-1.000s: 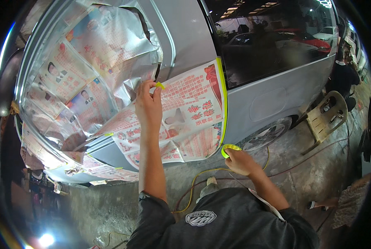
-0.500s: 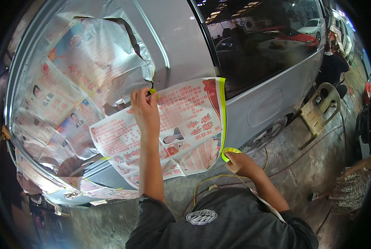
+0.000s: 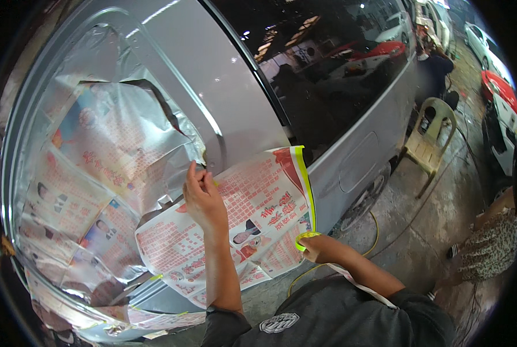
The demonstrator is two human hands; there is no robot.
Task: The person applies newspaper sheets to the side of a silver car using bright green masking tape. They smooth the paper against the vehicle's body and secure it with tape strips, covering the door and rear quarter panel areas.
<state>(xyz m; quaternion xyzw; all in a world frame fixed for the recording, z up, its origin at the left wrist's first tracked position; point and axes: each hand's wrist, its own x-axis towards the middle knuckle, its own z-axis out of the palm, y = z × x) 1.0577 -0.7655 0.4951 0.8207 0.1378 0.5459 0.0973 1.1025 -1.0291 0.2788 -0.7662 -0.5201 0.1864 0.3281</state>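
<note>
A large printed paper sheet (image 3: 252, 196) with red lettering hangs over the grey vehicle's side panel (image 3: 351, 165). Bright yellow-green tape (image 3: 306, 182) runs down its right edge. My right hand (image 3: 316, 248) is closed around a roll of the same tape (image 3: 304, 238) near the sheet's lower right corner. Up at the sheet's top edge, my left hand (image 3: 203, 194) has its fingers extended and slightly apart against the surface, beside the door opening. A small bit of yellow tape shows by it, partly hidden.
Printed papers and silvery film (image 3: 137, 124) cover the opening at left. A dark window (image 3: 328, 69) lies above right. A plastic chair (image 3: 429, 141) stands on the floor beyond the wheel, near a seated person (image 3: 434, 75). Another person (image 3: 492, 248) is at right. A yellow hose (image 3: 375, 234) crosses the floor.
My view has shifted, so the vehicle sits lower and further left. The left hand has loosened from its pinch at the sheet's top edge. The right hand still holds the tape roll.
</note>
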